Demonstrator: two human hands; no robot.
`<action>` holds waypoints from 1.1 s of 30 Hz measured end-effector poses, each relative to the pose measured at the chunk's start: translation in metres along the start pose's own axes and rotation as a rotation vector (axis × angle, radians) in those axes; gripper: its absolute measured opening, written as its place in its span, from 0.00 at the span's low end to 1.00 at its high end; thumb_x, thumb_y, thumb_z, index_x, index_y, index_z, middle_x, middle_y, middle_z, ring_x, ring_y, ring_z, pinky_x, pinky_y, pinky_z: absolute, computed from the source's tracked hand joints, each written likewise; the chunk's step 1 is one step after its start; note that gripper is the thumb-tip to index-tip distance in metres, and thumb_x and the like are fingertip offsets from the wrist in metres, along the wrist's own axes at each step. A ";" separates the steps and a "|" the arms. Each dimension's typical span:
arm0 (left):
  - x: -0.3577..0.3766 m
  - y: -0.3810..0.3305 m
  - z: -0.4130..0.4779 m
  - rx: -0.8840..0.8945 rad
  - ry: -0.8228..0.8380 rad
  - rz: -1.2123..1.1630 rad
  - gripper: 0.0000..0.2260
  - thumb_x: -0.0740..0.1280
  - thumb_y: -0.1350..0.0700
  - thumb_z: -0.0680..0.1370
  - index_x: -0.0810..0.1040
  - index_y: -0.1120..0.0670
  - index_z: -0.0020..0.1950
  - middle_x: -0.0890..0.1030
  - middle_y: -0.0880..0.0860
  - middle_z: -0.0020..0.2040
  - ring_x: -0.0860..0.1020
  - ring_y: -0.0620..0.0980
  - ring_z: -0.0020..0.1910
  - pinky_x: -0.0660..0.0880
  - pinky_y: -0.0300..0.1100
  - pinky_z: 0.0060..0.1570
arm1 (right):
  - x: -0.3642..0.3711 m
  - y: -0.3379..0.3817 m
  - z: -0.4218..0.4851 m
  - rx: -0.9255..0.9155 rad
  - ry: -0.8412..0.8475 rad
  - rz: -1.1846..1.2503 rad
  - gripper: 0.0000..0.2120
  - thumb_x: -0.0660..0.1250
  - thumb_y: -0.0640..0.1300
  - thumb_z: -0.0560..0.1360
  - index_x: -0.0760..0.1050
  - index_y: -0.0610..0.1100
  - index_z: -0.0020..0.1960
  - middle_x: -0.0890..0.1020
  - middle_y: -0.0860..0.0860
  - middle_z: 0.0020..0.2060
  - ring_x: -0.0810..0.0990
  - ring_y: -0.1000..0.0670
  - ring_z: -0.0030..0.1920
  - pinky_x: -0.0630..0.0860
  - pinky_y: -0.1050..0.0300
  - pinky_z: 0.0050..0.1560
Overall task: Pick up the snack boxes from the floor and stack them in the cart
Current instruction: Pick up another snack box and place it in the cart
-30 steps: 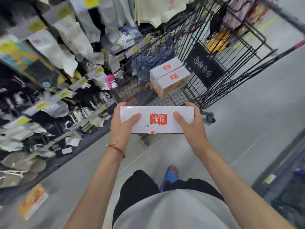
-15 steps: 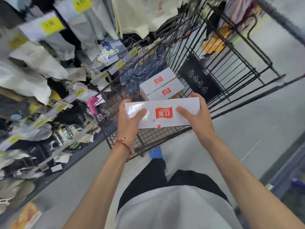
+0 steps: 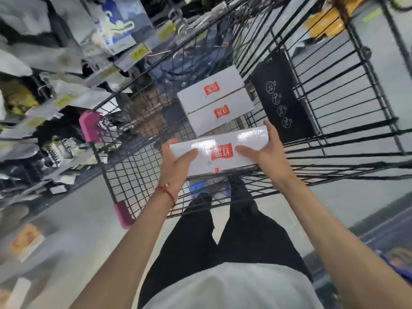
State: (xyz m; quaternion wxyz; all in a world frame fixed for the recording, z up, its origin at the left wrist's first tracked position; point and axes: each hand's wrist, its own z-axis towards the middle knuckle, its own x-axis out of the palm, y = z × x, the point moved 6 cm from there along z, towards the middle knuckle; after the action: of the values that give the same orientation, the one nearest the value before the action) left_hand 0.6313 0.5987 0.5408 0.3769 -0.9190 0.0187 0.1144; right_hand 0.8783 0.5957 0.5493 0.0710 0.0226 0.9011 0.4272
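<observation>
Over the near end of the cart [image 3: 138, 181], I am holding a white snack box [image 3: 218, 150] crosswise, both arms reaching forward. My left hand [image 3: 176, 166] is clamping its left end, thumb lying flat on top, fingers going out of sight beneath. My right hand [image 3: 267, 152] is gripping the right end, thumb on top, fingers curling round the far corner. A red string [image 3: 166, 192] is circling my left wrist. Beyond the held box, a pair of matching boxes [image 3: 220, 121] is lying side by side inside the cart.
</observation>
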 end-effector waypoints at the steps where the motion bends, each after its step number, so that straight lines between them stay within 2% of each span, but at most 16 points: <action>1: 0.005 0.004 0.004 -0.016 -0.007 -0.004 0.22 0.71 0.59 0.78 0.66 0.50 0.67 0.78 0.50 0.53 0.80 0.46 0.47 0.79 0.36 0.35 | -0.003 -0.002 0.009 0.016 0.017 -0.005 0.41 0.81 0.39 0.71 0.61 0.57 0.73 0.78 0.59 0.62 0.80 0.51 0.65 0.81 0.50 0.64; 4: 0.025 0.021 0.023 -0.075 -0.021 -0.010 0.26 0.71 0.57 0.78 0.64 0.51 0.73 0.78 0.47 0.53 0.80 0.49 0.49 0.79 0.44 0.41 | -0.013 -0.017 0.042 0.080 0.038 -0.026 0.41 0.82 0.38 0.68 0.65 0.50 0.75 0.80 0.52 0.64 0.81 0.48 0.64 0.81 0.44 0.64; 7: 0.039 0.039 0.047 -0.118 -0.047 0.021 0.32 0.74 0.49 0.75 0.64 0.50 0.75 0.79 0.43 0.52 0.81 0.53 0.55 0.80 0.54 0.54 | -0.017 -0.035 0.074 0.124 0.056 -0.060 0.38 0.82 0.38 0.68 0.67 0.47 0.73 0.82 0.50 0.63 0.82 0.47 0.63 0.81 0.43 0.63; 9: 0.046 0.050 0.061 -0.155 -0.052 0.047 0.38 0.74 0.44 0.72 0.62 0.49 0.78 0.79 0.41 0.51 0.81 0.54 0.60 0.77 0.59 0.62 | -0.018 -0.045 0.093 0.137 0.072 -0.074 0.37 0.81 0.37 0.69 0.67 0.48 0.72 0.81 0.53 0.62 0.82 0.49 0.63 0.82 0.47 0.62; 11: 0.052 0.059 0.077 -0.186 -0.059 0.034 0.37 0.74 0.46 0.74 0.60 0.49 0.79 0.80 0.40 0.51 0.79 0.54 0.63 0.73 0.57 0.68 | -0.015 -0.052 0.111 0.128 0.085 -0.078 0.37 0.80 0.35 0.70 0.64 0.53 0.70 0.80 0.58 0.58 0.81 0.54 0.61 0.81 0.56 0.61; 13: 0.057 0.069 0.092 -0.205 -0.062 0.026 0.37 0.74 0.47 0.76 0.60 0.50 0.80 0.82 0.42 0.53 0.78 0.53 0.65 0.71 0.57 0.70 | -0.012 -0.060 0.129 0.144 0.092 -0.079 0.37 0.79 0.33 0.70 0.64 0.52 0.70 0.80 0.60 0.56 0.82 0.57 0.56 0.81 0.60 0.59; 15: 0.062 0.077 0.105 -0.224 -0.072 0.011 0.35 0.73 0.50 0.77 0.60 0.53 0.80 0.82 0.41 0.49 0.79 0.52 0.63 0.71 0.56 0.71 | -0.009 -0.066 0.145 0.146 0.105 -0.080 0.39 0.79 0.32 0.70 0.65 0.47 0.74 0.83 0.55 0.59 0.84 0.54 0.58 0.82 0.54 0.61; 17: 0.067 0.084 0.113 -0.250 -0.067 0.007 0.37 0.73 0.48 0.76 0.60 0.54 0.80 0.82 0.43 0.50 0.79 0.52 0.63 0.71 0.53 0.71 | -0.008 -0.071 0.158 0.158 0.112 -0.059 0.43 0.79 0.31 0.70 0.62 0.47 0.79 0.83 0.50 0.62 0.84 0.50 0.61 0.83 0.51 0.60; 19: 0.073 0.088 0.120 -0.244 -0.061 0.041 0.40 0.71 0.41 0.71 0.61 0.52 0.79 0.83 0.48 0.57 0.79 0.53 0.65 0.71 0.53 0.71 | -0.010 -0.073 0.170 0.161 0.119 -0.057 0.43 0.77 0.29 0.71 0.63 0.49 0.79 0.82 0.50 0.63 0.84 0.51 0.60 0.83 0.58 0.55; 21: 0.078 0.089 0.128 -0.228 -0.064 0.099 0.40 0.71 0.41 0.73 0.60 0.52 0.79 0.84 0.47 0.57 0.80 0.52 0.63 0.73 0.51 0.68 | -0.013 -0.077 0.178 0.152 0.115 -0.068 0.42 0.76 0.28 0.71 0.63 0.50 0.77 0.81 0.49 0.63 0.83 0.52 0.59 0.83 0.60 0.51; 24: 0.086 0.088 0.135 -0.215 -0.079 0.177 0.31 0.68 0.50 0.81 0.58 0.54 0.80 0.80 0.45 0.48 0.80 0.50 0.53 0.78 0.44 0.57 | -0.018 -0.086 0.187 0.157 0.062 -0.102 0.43 0.77 0.28 0.70 0.59 0.49 0.75 0.79 0.51 0.59 0.82 0.53 0.58 0.82 0.62 0.49; 26: 0.091 0.083 0.136 -0.200 -0.074 0.218 0.27 0.66 0.51 0.82 0.61 0.53 0.78 0.80 0.46 0.51 0.79 0.49 0.51 0.77 0.37 0.50 | -0.018 -0.087 0.192 0.170 0.060 -0.114 0.45 0.77 0.29 0.71 0.58 0.51 0.77 0.78 0.54 0.59 0.80 0.57 0.57 0.81 0.68 0.46; 28: 0.095 0.079 0.136 -0.200 -0.062 0.248 0.22 0.65 0.52 0.82 0.65 0.53 0.75 0.78 0.46 0.56 0.78 0.48 0.54 0.71 0.29 0.42 | -0.018 -0.085 0.199 0.164 0.082 -0.134 0.45 0.79 0.31 0.70 0.60 0.52 0.79 0.79 0.53 0.63 0.80 0.56 0.61 0.82 0.66 0.52; 30: 0.095 0.078 0.137 -0.209 -0.067 0.257 0.22 0.65 0.51 0.82 0.65 0.54 0.74 0.79 0.49 0.59 0.78 0.51 0.58 0.71 0.33 0.47 | -0.017 -0.082 0.203 0.138 0.109 -0.169 0.42 0.80 0.33 0.70 0.66 0.51 0.77 0.81 0.52 0.65 0.81 0.52 0.64 0.83 0.57 0.58; 32: 0.095 0.078 0.137 -0.204 -0.064 0.267 0.22 0.64 0.51 0.82 0.65 0.54 0.74 0.80 0.52 0.63 0.79 0.50 0.55 0.71 0.38 0.50 | -0.016 -0.081 0.203 0.142 0.125 -0.147 0.39 0.78 0.31 0.71 0.67 0.48 0.76 0.82 0.50 0.65 0.83 0.53 0.62 0.83 0.59 0.54; 33: 0.096 0.077 0.137 -0.204 -0.061 0.268 0.22 0.64 0.51 0.82 0.65 0.55 0.74 0.81 0.52 0.62 0.80 0.48 0.51 0.72 0.37 0.47 | -0.017 -0.080 0.203 0.136 0.127 -0.145 0.37 0.77 0.30 0.71 0.68 0.46 0.75 0.82 0.50 0.64 0.84 0.54 0.61 0.83 0.61 0.53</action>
State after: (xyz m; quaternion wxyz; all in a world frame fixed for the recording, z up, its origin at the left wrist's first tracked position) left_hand 0.6884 0.6435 0.3718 0.2632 -0.9379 0.1180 0.1927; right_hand 0.9269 0.6984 0.3624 0.0429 -0.0649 0.9300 0.3592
